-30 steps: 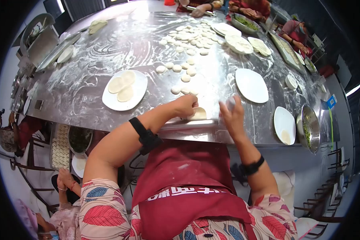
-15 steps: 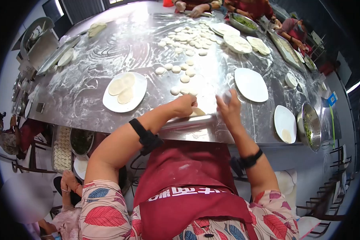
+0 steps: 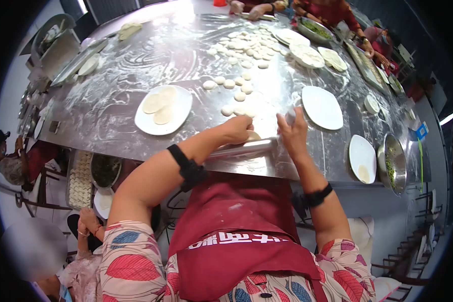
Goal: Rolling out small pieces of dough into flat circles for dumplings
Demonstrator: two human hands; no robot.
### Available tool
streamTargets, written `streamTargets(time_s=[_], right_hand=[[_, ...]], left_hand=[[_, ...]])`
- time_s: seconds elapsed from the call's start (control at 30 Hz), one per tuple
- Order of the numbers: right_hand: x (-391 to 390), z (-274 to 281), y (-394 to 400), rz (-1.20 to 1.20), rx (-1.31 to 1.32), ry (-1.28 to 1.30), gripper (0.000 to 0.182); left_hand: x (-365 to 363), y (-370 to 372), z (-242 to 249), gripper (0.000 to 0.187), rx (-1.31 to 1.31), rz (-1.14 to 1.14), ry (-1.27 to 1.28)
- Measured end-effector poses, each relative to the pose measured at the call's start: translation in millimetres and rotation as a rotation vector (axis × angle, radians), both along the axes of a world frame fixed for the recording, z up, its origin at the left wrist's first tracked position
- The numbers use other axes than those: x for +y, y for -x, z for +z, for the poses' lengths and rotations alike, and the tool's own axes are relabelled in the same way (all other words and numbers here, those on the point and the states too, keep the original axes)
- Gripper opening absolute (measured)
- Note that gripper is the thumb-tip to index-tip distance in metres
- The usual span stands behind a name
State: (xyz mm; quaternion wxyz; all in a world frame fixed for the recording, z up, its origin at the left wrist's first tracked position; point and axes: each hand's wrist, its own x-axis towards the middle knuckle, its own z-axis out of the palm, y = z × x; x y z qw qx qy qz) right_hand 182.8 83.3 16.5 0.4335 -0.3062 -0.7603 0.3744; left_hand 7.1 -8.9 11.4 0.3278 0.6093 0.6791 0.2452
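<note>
My left hand [image 3: 238,130] is closed, its fingers on the edge of a small round dough wrapper [image 3: 254,136] that lies mostly behind them. Just in front of it, near the table edge, lies a shiny rolling pin [image 3: 244,149]. My right hand [image 3: 293,130] hovers by the pin's right end with thumb and fingers apart, holding nothing that I can see. Beyond my left hand, several small flattened dough pieces [image 3: 240,96] are scattered on the floured steel table [image 3: 116,100]. A white plate [image 3: 181,111] on the left carries 3 rolled wrappers [image 3: 162,116].
A white plate [image 3: 321,107] is right of my right hand; another plate [image 3: 362,151] with one wrapper stands beside a steel bowl [image 3: 395,166] of green filling. Farther off are many dough pieces [image 3: 246,43] and stacked wrappers [image 3: 307,56]. Co-workers' hands [image 3: 259,11] work across the table.
The view has shifted slightly, so the table items appear a little to the right. My left hand stays on the wrapper; my right hand remains spread beside the rolling pin.
</note>
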Motion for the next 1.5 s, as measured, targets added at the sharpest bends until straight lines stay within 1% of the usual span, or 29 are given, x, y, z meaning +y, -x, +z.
streamTargets(time_s=[0.03, 0.07, 0.1, 0.13, 0.17, 0.2, 0.23, 0.27, 0.3, 0.37, 0.4, 0.43, 0.5, 0.57, 0.63, 0.7, 0.8, 0.9, 1.0, 1.1, 1.13, 1.23, 1.33, 1.43, 1.47, 1.5], right_hand=[[8.6, -0.4, 15.5, 0.016, -0.005, -0.004, 0.025], [10.9, 3.2, 25.3, -0.022, 0.005, -0.053, 0.023], [8.6, 4.0, 27.6, -0.041, 0.027, -0.078, 0.023], [24.5, -19.0, 20.5, -0.058, -0.031, -0.166, 0.023], [33.7, -27.8, 4.8, -0.095, -0.147, -0.834, 0.025], [3.6, -9.5, -8.2, -0.008, -0.072, -0.024, 0.025], [-10.8, -4.2, -22.2, 0.015, -0.016, -0.037, 0.02], [-24.0, -1.6, -33.8, 0.03, 0.0, 0.037, 0.019], [-34.5, 0.1, -42.0, 0.038, 0.015, 0.116, 0.018], [-48.2, 4.1, -49.6, 0.061, 0.049, 0.154, 0.018], [-52.0, 3.9, -50.4, 0.066, 0.067, 0.177, 0.019], [-51.9, 2.5, -49.8, 0.065, 0.062, 0.152, 0.018], [-48.9, -0.1, -48.0, 0.061, 0.056, 0.098, 0.016], [-46.2, -0.6, -47.0, 0.065, 0.06, 0.11, 0.017], [-46.8, -1.1, -46.7, 0.064, 0.068, 0.108, 0.017], [-48.3, 0.8, -46.6, 0.062, 0.078, 0.084, 0.017], [-45.9, -5.3, -51.8, 0.068, 0.077, 0.14, 0.02], [-46.6, -4.5, -51.0, 0.05, 0.068, 0.136, 0.021], [-45.8, -4.7, -51.4, 0.071, 0.073, 0.14, 0.02], [-44.4, -6.1, -52.5, 0.09, 0.075, 0.112, 0.02], [-44.3, -7.1, -53.1, 0.088, 0.078, 0.095, 0.02], [-49.0, -4.6, -54.3, 0.058, 0.072, 0.134, 0.02], [-51.1, -4.5, -56.7, 0.062, 0.074, 0.144, 0.02], [-48.8, -4.0, -54.9, 0.071, 0.077, 0.125, 0.019], [-45.4, -2.0, -49.9, 0.06, 0.066, 0.125, 0.02], [-40.4, 1.0, -42.8, 0.05, 0.052, 0.125, 0.02]], left_hand=[[2.0, -1.2, 3.1, 0.021, 0.052, 0.006, 0.017], [8.8, 1.6, -10.8, 0.024, 0.096, 0.036, -0.029], [6.9, 0.0, -6.2, 0.025, 0.067, 0.06, 0.021], [1.8, -3.3, -0.2, 0.027, -0.001, 0.076, 0.067], [2.5, -3.9, -4.4, 0.028, 0.026, 0.015, 0.073], [0.1, -6.8, -9.6, 0.03, 0.044, -0.009, -0.001], [-9.9, -11.8, 0.1, 0.029, -0.109, -0.018, 0.041], [-10.9, -10.7, -6.5, 0.028, -0.204, -0.048, 0.043], [-16.0, -10.8, 5.6, 0.026, -0.276, -0.032, 0.099], [-22.9, 1.1, 13.2, 0.027, -0.389, -0.023, 0.085], [-26.3, 12.8, 13.0, 0.027, -0.448, 0.017, 0.05], [-30.2, 27.3, 14.4, 0.028, -0.508, 0.057, 0.016], [-42.7, 67.4, 30.5, 0.033, -0.595, 0.123, 0.025], [-62.1, 105.9, 58.7, 0.034, -0.554, 0.246, 0.022], [-75.8, 140.8, 77.5, 0.033, -0.366, 0.482, 0.028], [-74.8, 181.3, 59.6, 0.028, -0.196, 0.786, 0.083], [-57.9, 206.2, 20.8, 0.028, 0.159, 0.734, -0.123], [-22.3, 173.4, 6.4, 0.03, 0.118, 0.443, -0.139], [2.5, 117.1, 14.2, 0.028, 0.252, 0.219, -0.031], [25.1, 98.1, -5.4, 0.033, 0.343, 0.241, -0.027], [25.5, 89.1, 2.6, 0.039, 0.37, 0.212, 0.048], [22.6, 70.1, -5.4, 0.039, 0.518, 0.299, -0.038], [16.4, 63.3, 9.8, 0.039, 0.337, 0.149, 0.098], [-2.8, 36.1, 4.5, 0.039, -0.071, 0.108, 0.045], [-6.4, 23.1, 7.9, 0.039, -0.184, 0.059, 0.077], [-3.4, 14.1, -9.2, 0.03, -0.31, 0.027, 0.067]])
